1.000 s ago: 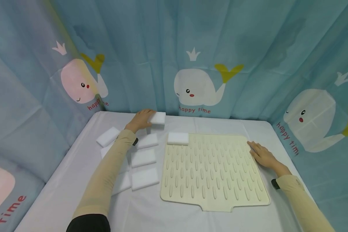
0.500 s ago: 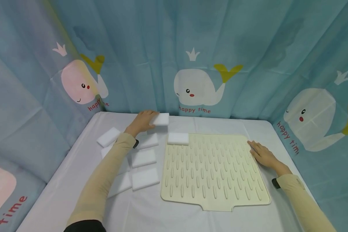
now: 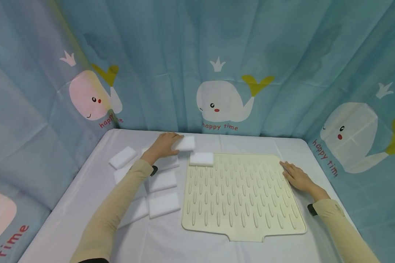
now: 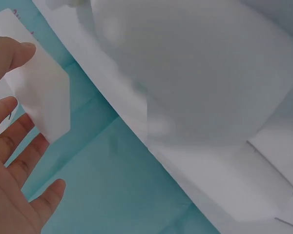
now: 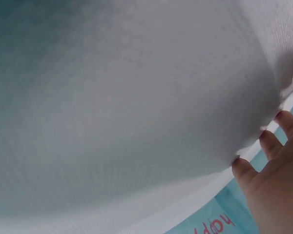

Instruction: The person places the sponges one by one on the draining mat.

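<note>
My left hand (image 3: pixel 162 148) pinches a white sponge block (image 3: pixel 185 143) between thumb and fingers, close beyond the far left corner of a cream ridged mat (image 3: pixel 247 231). In the left wrist view the thumb lies on one face of that block and fingertips touch its opposite side. Another white sponge block (image 3: pixel 202 159) lies flat on the mat's far left corner. At the mat's far right edge rests my right hand (image 3: pixel 299 179), its fingers extended and the fingertips at the rim.
Several more white sponge blocks (image 3: pixel 164 204) lie on the white-covered table (image 3: pixel 164 241) left of the mat, some partly hidden under my left forearm. A blue whale-print curtain (image 3: pixel 171 73) hangs along the table's back and sides.
My left hand has carried its sponge block a little to the right and nearer, toward the mat's far left corner. The right hand stays at the mat's edge.
</note>
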Motion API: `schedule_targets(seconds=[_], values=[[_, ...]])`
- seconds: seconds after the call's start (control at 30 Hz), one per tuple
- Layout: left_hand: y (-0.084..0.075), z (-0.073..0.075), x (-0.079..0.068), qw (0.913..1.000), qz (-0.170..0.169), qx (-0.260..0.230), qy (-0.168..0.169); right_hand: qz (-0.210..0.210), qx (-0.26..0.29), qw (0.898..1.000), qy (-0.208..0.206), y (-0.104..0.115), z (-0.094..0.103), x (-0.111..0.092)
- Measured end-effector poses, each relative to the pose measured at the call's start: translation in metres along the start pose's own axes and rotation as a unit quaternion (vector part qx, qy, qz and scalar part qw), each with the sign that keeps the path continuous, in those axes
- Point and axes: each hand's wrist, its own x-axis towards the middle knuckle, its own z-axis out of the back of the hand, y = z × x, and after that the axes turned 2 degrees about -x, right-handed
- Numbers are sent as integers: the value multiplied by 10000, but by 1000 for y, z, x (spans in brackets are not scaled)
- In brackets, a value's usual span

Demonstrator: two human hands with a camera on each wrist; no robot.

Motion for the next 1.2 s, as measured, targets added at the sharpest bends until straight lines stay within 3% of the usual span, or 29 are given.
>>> schedule_targets(seconds=[0.27,0.9,1.2], values=[[-16,-3,-8,9995,-286,-87,-51,-23,35,10000,-21,-1,-2,-1],[-53,-10,-16,9979,-613,-36,223,10,-12,10000,-15,3,1,-1],[-71,-17,-20,9954,-786,-132,536,45,24,10000,-25,2,1,-1]])
